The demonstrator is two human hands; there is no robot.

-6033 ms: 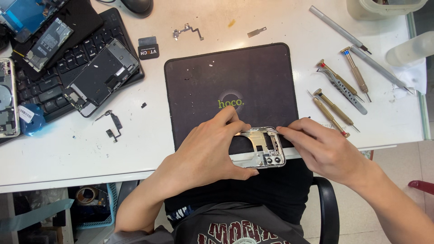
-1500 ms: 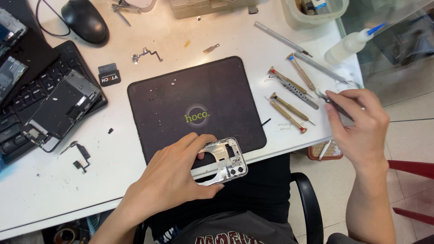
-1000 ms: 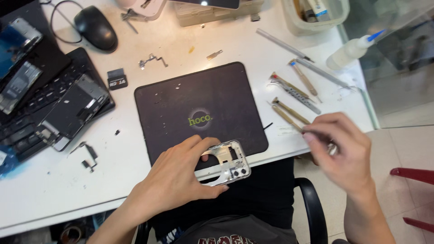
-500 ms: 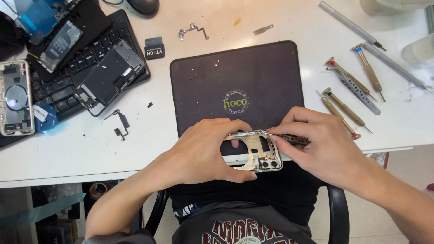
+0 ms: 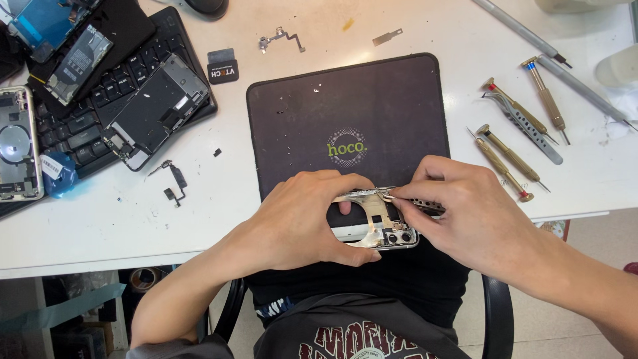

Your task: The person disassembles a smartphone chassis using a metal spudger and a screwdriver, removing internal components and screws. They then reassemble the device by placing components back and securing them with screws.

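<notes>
A stripped phone frame is gripped in the left hand, fingers curled over its top edge and thumb tucked beneath, right at the near edge of the dark work mat. From the other side, perforated tweezers are pinched between thumb and fingers of the right hand, their tips laid against the frame's upper rim. Inside the open frame, a small board and two round camera openings are seen. Beyond the right hand, brass-handled screwdrivers and a second pair of tweezers are laid on the white table. Further out from the left hand, a black keyboard is loaded with a detached screen, and loose flex parts are scattered just beside it.
</notes>
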